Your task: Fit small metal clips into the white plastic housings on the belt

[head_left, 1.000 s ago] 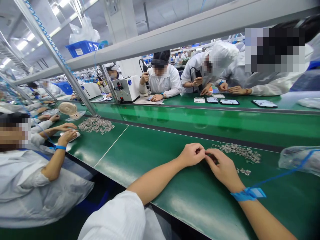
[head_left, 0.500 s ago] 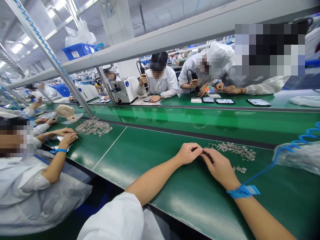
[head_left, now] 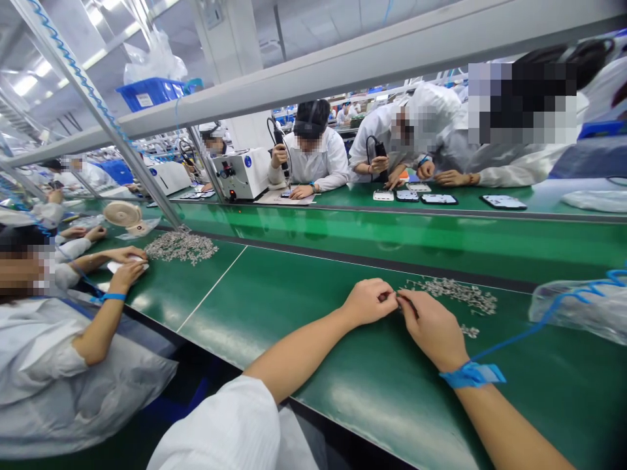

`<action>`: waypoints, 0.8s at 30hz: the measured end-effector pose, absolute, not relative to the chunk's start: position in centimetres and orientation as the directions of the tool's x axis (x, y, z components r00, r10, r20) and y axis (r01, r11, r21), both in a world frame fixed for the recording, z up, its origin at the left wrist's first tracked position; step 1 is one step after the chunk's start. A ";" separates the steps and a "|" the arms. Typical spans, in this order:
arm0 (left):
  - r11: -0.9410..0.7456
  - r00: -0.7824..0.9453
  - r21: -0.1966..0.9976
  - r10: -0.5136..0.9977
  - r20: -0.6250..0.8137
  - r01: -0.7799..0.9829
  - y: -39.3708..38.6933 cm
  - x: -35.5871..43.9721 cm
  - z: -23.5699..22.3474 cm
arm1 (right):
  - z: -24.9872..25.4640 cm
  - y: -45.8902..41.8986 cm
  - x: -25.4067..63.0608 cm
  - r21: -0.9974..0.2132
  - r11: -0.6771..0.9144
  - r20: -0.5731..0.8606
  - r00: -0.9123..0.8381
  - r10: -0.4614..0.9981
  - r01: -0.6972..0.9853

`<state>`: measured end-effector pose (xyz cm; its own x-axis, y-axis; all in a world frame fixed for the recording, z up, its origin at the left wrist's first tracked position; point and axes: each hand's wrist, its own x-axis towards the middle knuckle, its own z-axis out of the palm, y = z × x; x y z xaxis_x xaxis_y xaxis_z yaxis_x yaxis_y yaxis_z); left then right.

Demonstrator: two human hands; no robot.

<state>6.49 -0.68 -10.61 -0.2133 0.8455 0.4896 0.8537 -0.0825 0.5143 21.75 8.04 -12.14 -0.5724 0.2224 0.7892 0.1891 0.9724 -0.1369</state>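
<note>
Pinching something unclear, both hands (head_left: 373, 303) (head_left: 434, 326) meet beside small metal parts (head_left: 455, 295).

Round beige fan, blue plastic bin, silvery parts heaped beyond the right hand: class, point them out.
Beige fan (head_left: 121, 214): head view, round face.
Blue bin (head_left: 162, 91): head view, front wall.
Silvery parts (head_left: 458, 293): head view, heap's middle.
</note>
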 end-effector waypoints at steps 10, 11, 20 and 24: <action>-0.250 0.000 0.485 0.889 0.458 0.838 -2.0 6.8 -7.2 | -7.3 7.5 23.6 -0.382 0.871 0.660 -0.570 0.490 0.308; -0.244 0.021 0.433 0.888 0.459 0.868 -1.4 6.3 -7.8 | -7.1 7.9 24.6 -0.375 0.842 0.650 -0.537 0.538 0.389; -0.370 0.174 0.239 0.798 0.577 0.898 -0.3 6.7 -9.6 | -7.2 7.0 46.1 -0.387 0.129 0.580 0.133 0.804 0.913; -0.560 0.352 0.239 0.742 0.571 0.793 -1.3 9.4 -9.5 | -8.0 6.8 49.4 -0.340 0.079 0.484 0.102 0.869 0.937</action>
<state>9.45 -1.30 -9.46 0.3520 0.7419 0.5707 0.7934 -0.5600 0.2387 49.36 6.79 -8.01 0.1022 0.8691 0.4839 0.9369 0.0794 -0.3404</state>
